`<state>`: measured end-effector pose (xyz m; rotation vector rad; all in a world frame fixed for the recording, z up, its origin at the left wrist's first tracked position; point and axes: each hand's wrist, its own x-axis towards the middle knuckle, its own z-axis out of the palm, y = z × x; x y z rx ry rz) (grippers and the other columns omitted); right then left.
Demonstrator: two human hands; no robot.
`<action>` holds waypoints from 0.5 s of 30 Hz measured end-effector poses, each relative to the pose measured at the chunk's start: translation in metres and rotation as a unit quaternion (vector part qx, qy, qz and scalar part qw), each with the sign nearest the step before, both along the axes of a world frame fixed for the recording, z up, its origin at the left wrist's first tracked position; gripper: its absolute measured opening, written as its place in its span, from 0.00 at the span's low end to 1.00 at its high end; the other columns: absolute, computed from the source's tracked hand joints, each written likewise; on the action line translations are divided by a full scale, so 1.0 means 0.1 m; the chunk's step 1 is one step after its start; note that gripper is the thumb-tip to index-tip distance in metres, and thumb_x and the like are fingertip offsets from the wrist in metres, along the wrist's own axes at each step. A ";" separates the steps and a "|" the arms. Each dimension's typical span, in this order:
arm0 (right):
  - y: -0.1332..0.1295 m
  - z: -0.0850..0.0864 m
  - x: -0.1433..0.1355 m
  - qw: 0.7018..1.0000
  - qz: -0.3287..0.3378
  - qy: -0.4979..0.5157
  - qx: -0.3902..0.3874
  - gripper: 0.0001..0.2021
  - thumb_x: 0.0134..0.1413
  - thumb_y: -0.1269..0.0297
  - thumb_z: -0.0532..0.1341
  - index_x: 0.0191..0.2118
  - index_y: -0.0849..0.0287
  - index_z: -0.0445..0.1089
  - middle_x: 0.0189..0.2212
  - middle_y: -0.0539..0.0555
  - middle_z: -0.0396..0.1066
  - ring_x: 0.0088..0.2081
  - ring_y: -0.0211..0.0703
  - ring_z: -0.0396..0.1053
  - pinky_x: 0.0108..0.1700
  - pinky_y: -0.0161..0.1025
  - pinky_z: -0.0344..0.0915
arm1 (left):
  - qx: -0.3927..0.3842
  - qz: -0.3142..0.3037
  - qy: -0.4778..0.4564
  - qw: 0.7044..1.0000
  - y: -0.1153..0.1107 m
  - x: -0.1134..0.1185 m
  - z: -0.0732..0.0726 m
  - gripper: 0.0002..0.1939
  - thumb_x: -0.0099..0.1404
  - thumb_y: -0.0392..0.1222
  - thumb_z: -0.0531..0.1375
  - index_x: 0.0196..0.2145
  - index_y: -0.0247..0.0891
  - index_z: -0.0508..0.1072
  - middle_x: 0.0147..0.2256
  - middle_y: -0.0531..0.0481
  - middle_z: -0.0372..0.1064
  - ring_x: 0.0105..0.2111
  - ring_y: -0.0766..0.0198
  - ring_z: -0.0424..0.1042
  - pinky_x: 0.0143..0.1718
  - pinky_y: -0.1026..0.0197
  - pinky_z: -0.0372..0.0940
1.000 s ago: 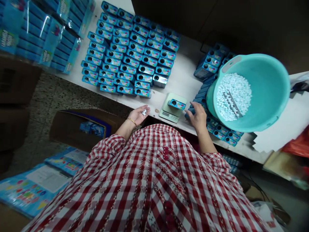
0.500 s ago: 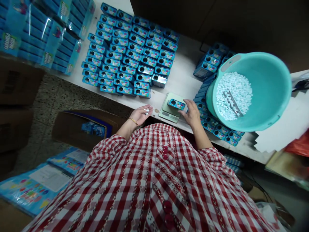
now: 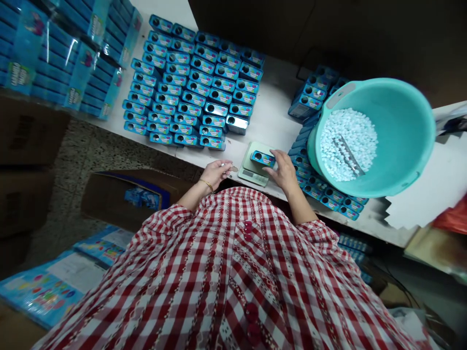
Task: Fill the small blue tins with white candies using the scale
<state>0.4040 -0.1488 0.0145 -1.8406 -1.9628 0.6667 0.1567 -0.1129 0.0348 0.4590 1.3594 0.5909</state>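
Note:
A small blue candy box with a dark round hole in its top stands on a pale kitchen scale near the table's front edge. My right hand is at the box's right end, thumb and fingers apart on either side of it; whether they touch it I cannot tell. Left of the scale, my left hand has its fingers drawn together around a few small white candies, with a bit of white showing at the fingertips. A turquoise tub at the right contains many white candies and a metal scoop.
Rows of similar blue boxes cover the table's left part. More boxes stand behind and beneath the tub. Wrapped packs are stacked at far left. An opened carton sits below the table edge.
My left hand has closed its fingers over the white candies that lay on its open palm. My right hand stays by the box on the scale. The view has shifted slightly.

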 end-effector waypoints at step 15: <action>-0.35 0.11 0.09 0.996 -0.063 0.014 0.069 0.19 0.59 0.54 0.54 0.52 0.56 0.66 0.49 0.60 0.68 0.52 0.50 0.65 0.54 0.51 0.64 | 0.363 -0.447 0.265 0.773 0.38 0.82 0.10 0.09 0.59 0.28 0.55 0.31 0.36 0.73 0.38 0.43 0.64 0.41 0.56 0.67 0.47 0.56 0.59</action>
